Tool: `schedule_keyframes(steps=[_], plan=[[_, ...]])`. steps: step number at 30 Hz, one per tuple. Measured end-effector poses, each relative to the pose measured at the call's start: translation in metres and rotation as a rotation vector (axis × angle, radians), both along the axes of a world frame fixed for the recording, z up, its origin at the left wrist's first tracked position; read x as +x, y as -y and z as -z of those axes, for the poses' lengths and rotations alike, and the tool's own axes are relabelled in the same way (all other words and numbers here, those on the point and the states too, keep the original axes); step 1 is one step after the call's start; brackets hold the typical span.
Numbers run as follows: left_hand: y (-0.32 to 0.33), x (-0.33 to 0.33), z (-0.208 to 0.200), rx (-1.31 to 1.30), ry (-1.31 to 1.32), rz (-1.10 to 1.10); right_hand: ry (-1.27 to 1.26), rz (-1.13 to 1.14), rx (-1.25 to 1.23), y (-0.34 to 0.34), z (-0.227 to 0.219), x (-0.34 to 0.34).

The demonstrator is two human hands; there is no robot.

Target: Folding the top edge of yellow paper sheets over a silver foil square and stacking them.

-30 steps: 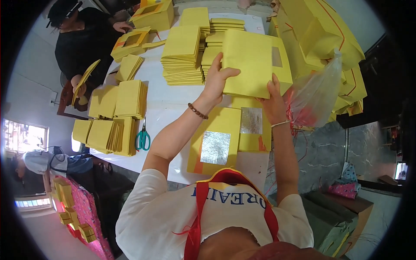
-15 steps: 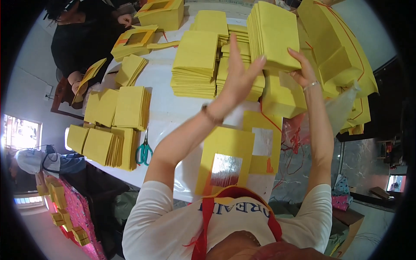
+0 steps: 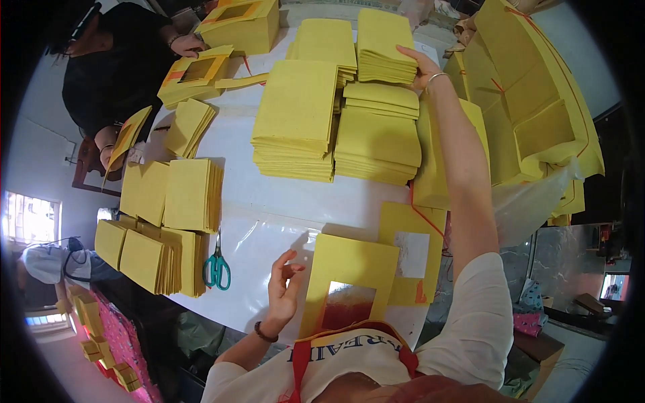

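Note:
My right hand (image 3: 423, 70) reaches to the far side of the table and grips the right edge of a stack of folded yellow sheets (image 3: 385, 40). That stack stands behind other yellow stacks (image 3: 295, 104). Nearer to me, my left hand (image 3: 286, 287) hovers above the tabletop, fingers loosely bent and apart, with nothing in it. Beside it lies a flat yellow panel (image 3: 356, 258) with a shiny rectangular window. A second yellow panel (image 3: 393, 218) with a pale window is partly under the first.
Teal-handled scissors (image 3: 216, 269) lie at left, beside more yellow stacks (image 3: 193, 195). A co-worker in black (image 3: 117, 57) handles yellow pieces across the table. Yellow boxes (image 3: 242, 30) stand at the far left. Large yellow folded forms (image 3: 531, 114) and clear plastic (image 3: 537, 195) crowd the right.
The yellow stack in my right hand has moved away from me and down onto the far part of the table. My left hand has drawn back from the stacks toward my body.

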State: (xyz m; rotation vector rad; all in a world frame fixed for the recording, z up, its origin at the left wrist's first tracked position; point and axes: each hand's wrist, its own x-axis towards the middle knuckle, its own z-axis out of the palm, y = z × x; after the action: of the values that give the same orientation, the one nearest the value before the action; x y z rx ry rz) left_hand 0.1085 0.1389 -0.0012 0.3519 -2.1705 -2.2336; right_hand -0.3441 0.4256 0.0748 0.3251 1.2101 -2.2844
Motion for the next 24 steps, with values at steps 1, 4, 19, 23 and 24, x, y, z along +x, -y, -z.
schedule_keyframes(steps=[1, 4, 19, 23, 24], plan=[[-0.003, 0.000, 0.004, 0.041, 0.020, 0.004, 0.000, 0.002, 0.001, 0.002, 0.010, -0.004], [-0.012, 0.000, 0.016, 0.087, 0.015, 0.008, 0.046, 0.043, 0.158, 0.011, 0.030, -0.008], [-0.019, 0.003, 0.038, 0.106, 0.067, 0.008, -0.002, 0.012, 0.076, 0.018, 0.038, -0.004], [-0.021, 0.000, 0.035, 0.088, 0.129, 0.017, -0.091, -0.061, 0.191, 0.009, 0.040, -0.015], [-0.020, 0.000, 0.033, 0.119, 0.167, 0.013, -0.089, -0.068, 0.191, 0.011, 0.039, -0.014]])
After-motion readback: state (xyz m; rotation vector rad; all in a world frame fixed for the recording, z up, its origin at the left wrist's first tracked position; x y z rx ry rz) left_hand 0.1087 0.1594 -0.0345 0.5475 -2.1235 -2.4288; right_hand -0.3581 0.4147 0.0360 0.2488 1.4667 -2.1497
